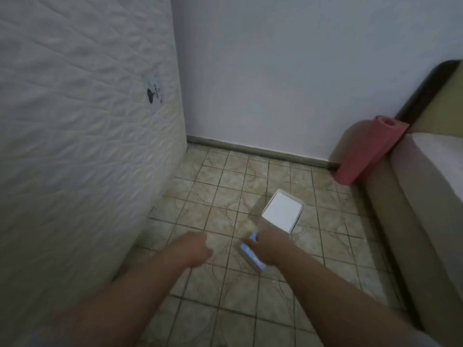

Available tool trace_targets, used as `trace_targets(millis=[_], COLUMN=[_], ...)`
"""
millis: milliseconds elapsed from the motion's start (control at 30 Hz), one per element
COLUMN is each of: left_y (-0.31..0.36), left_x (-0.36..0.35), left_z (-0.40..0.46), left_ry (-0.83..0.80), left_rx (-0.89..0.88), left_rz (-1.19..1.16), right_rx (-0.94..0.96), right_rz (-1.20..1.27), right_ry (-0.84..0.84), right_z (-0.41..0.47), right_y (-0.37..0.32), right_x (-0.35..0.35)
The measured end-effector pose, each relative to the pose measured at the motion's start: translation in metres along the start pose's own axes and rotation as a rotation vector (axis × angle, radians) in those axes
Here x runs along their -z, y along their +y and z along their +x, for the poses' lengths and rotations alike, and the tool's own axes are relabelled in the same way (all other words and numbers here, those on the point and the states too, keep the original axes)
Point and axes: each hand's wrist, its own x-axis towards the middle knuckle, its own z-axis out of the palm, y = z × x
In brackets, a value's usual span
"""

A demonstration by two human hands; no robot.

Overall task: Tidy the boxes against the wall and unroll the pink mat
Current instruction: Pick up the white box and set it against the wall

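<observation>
A white box [282, 212] lies on the tiled floor in the middle of the view. Just in front of it lies a smaller box with a blue edge [251, 256]. My right hand [271, 247] rests on that smaller box with its fingers around the top; the image is blurred. Beside it, to the left, my left hand [194, 249] hangs above the floor with its fingers curled in and nothing in them. The rolled pink mat [368, 151] stands leaning in the far right corner, between the wall and a bed.
A white quilted mattress [82, 136] stands upright along the left side. A beige bed [421, 196] with a dark headboard runs along the right. The white wall [288, 71] and its skirting close off the far end of the tiled floor [225, 186].
</observation>
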Motion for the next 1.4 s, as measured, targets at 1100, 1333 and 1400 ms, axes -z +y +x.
trace_targets(millis=[1100, 1333, 1400], left_y=[0.193, 0.264, 0.275], left_x=[0.334, 0.288, 0.276], left_z=[0.519, 0.585, 0.598], left_ry=[-0.013, -0.322, -0.442], left_rx=[-0.599, -0.749, -0.804], left_rz=[0.391, 0.482, 0.522], right_rx=[-0.503, -0.727, -0.849], right_rz=[0.645, 0.811, 0.864], right_ry=[-0.126, 0.001, 0.083], right_z=[0.397, 0.420, 0.422], right_y=[0.067, 0.156, 0.181], right_x=[0.169, 0.206, 0.211])
